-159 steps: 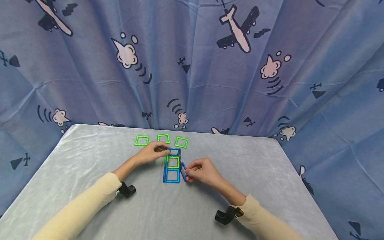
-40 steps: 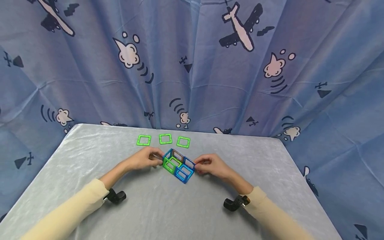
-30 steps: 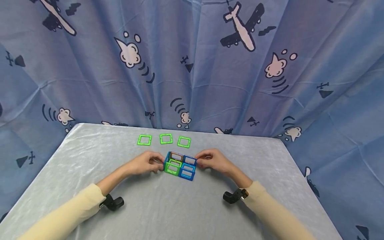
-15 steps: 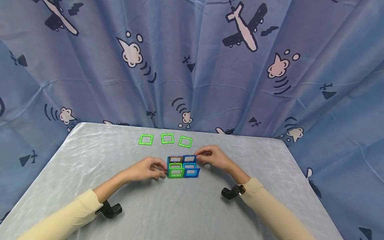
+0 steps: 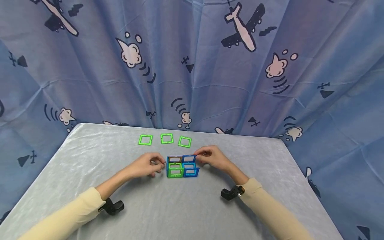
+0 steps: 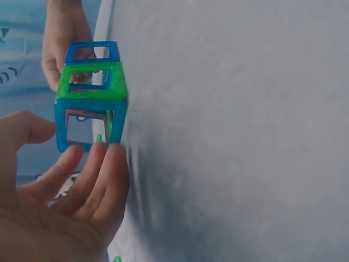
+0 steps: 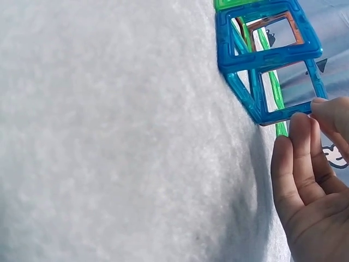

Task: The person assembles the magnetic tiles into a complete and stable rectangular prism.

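An upright frame structure of magnetic tiles (image 5: pixel 183 172) stands mid-table in the head view. Green and blue square tiles form its front and floor; a brown tile (image 5: pixel 175 156) and a blue tile (image 5: pixel 189 155) stand at the back. Another blue tile (image 6: pixel 61 125) closes off the left end. Beside that end is my left hand (image 5: pixel 147 166), its loosely bent fingertips right at the tile. My right hand (image 5: pixel 215 157) pinches the outer edge of the back blue tile (image 7: pixel 286 115) between thumb and fingers, as the right wrist view shows.
Behind the structure, three loose green square tiles lie in a row: left (image 5: pixel 145 144), middle (image 5: pixel 167 142) and right (image 5: pixel 186 137). The pale cloth-covered table (image 5: pixel 168 213) ends at a blue patterned curtain (image 5: pixel 168 83).
The structure has turned from lengthwise to crosswise, with front tiles standing up. My right hand has moved to its far right corner. My left hand has just eased slightly away from the left end.
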`<state>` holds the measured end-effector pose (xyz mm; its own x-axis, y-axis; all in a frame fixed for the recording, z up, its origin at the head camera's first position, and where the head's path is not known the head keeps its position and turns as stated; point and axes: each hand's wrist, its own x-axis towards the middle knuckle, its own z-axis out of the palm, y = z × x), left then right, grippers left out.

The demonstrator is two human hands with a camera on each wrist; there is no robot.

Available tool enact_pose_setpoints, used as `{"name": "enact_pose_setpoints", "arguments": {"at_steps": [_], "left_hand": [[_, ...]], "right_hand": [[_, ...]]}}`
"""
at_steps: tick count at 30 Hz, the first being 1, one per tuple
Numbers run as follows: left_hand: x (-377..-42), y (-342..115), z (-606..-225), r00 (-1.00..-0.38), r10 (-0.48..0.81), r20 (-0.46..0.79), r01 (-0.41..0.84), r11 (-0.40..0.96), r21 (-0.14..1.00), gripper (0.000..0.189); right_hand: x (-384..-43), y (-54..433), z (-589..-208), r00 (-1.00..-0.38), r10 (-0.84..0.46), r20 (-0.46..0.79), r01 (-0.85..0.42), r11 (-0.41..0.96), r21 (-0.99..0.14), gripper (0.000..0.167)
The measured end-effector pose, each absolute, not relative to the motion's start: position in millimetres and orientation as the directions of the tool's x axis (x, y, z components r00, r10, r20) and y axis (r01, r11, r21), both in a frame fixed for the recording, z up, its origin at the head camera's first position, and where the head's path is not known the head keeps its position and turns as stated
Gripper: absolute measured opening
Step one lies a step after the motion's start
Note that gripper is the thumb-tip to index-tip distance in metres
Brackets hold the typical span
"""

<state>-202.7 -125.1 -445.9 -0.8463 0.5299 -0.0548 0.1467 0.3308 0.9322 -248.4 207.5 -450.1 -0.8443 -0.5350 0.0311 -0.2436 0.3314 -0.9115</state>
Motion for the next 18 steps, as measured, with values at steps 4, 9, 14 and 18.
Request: {"name": "enact_pose_setpoints", "arguments": {"at_steps": [4,9,14,18], "left_hand": [[-206.7,-119.1,-445.2,-0.89,0.455,-0.027,0.167,0.381,0.909,0.026],[-214.5,-105.9,-444.8,-0.923,0.38,0.055,0.219,0.403,0.888,0.03],[-222.3,-94.3,-445.8,-0.919,0.374,0.124,0.276,0.383,0.882,0.018],[-224.4,-90.3,-447.5,-0.916,0.376,0.143,0.289,0.366,0.885,0.005]], "right_hand": [[-248.4,208.0,-451.8,-0.845,-0.533,0.035,-0.246,0.329,-0.912,0.017],[-247.9,208.2,-452.7,-0.847,-0.531,0.036,-0.241,0.322,-0.915,0.018],[-246.3,207.3,-451.9,-0.848,-0.529,0.04,-0.241,0.316,-0.918,0.018],[-246.0,207.3,-451.3,-0.848,-0.528,0.041,-0.237,0.31,-0.921,0.017]]}}
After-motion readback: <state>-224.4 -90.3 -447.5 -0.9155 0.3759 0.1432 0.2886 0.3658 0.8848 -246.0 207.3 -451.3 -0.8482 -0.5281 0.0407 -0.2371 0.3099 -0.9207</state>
